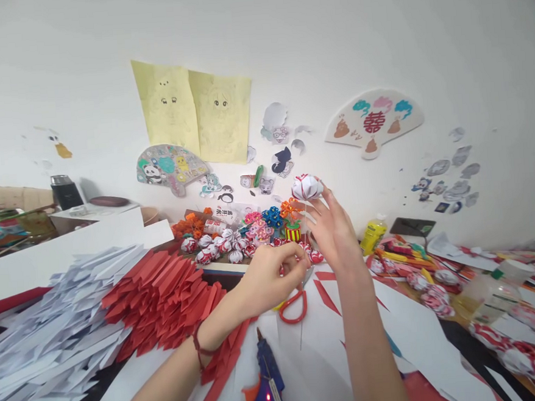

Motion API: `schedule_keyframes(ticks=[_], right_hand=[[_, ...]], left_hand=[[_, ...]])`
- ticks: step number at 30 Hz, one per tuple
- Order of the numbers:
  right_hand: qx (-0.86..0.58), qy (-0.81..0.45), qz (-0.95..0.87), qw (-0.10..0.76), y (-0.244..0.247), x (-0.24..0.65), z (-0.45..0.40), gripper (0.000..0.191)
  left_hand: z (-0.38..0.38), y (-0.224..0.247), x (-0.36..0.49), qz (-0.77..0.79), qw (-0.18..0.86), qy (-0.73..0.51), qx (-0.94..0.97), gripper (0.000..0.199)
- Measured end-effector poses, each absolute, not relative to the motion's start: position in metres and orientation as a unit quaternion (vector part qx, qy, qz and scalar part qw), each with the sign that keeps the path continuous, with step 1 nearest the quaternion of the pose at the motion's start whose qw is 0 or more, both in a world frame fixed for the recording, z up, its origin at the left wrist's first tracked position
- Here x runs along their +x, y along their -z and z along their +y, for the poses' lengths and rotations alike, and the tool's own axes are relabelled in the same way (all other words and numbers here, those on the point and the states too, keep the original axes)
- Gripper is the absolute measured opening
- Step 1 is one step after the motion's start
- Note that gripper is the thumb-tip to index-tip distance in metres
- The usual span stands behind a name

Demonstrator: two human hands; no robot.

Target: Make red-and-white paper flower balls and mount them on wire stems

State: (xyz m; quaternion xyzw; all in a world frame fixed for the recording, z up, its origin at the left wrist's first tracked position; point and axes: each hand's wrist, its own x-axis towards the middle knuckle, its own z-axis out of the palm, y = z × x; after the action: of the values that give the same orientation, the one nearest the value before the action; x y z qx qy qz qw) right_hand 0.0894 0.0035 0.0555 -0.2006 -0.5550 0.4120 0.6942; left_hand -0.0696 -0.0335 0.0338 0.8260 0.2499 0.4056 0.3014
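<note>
A white paper flower with red edging point(305, 187) stands upright on a thin wire stem point(301, 335), which runs down past my left hand. My right hand point(336, 229) is raised, its fingertips against the right side and underside of the bloom. Lower and to the left, my left hand point(275, 274) has thumb and fingers pinched together around the stem; the exact grip spot is partly hidden by the fingers. Below my hands lie red-handled scissors point(293, 311), their blades mostly covered. A blue glue gun point(268, 377) with a lit red light points away from me.
Piles of folded white paper strips point(70, 324) and red paper strips point(164, 296) lie at left. Finished flowers point(234, 245) fill a box behind my hands. At right are a yellow bottle point(373, 236), a clear plastic bottle point(489, 298) and more flowers point(434, 299).
</note>
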Motion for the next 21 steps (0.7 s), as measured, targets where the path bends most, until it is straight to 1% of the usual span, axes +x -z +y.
schedule_keyframes(ticks=[5, 13, 17, 21], right_hand=[[-0.191, -0.443, -0.535, 0.694, -0.054, 0.098, 0.009, 0.041], [-0.212, -0.461, -0.508, 0.696, -0.048, 0.107, 0.022, 0.037], [-0.239, -0.466, -0.499, 0.690, -0.041, 0.109, 0.028, 0.030], [-0.226, -0.495, -0.497, 0.676, -0.036, 0.111, 0.033, 0.023]], left_hand=[[-0.036, -0.036, -0.071, 0.241, 0.383, -0.389, 0.802, 0.016], [-0.032, -0.036, -0.075, 0.165, 0.563, -0.357, 0.727, 0.017], [-0.033, -0.037, -0.076, 0.145, 0.591, -0.371, 0.702, 0.019], [-0.034, -0.037, -0.074, 0.138, 0.599, -0.396, 0.683, 0.024]])
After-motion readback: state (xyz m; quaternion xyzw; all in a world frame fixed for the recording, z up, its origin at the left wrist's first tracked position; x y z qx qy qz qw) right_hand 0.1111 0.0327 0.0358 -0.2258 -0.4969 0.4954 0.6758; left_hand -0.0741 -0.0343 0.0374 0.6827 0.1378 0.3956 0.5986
